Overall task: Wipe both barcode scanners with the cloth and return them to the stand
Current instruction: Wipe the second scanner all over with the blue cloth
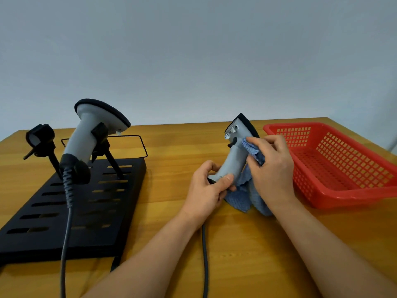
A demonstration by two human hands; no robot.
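Note:
A grey barcode scanner [235, 157] with a black head stands upright above the wooden table, right of centre. My left hand [207, 190] grips the bottom of its handle. My right hand [271, 168] holds a blue cloth [247, 196] and presses it against the scanner's handle; the cloth hangs down to the table. A second grey scanner [86, 138] sits in the right clip of the black slotted stand [71, 214] on the left. The stand's left clip [39, 136] holds nothing.
A red plastic basket [335, 162] stands at the right, close to my right hand. Dark cables [205, 259] run from both scanners toward the table's front edge. A thin black wire frame [141, 145] lies behind the stand.

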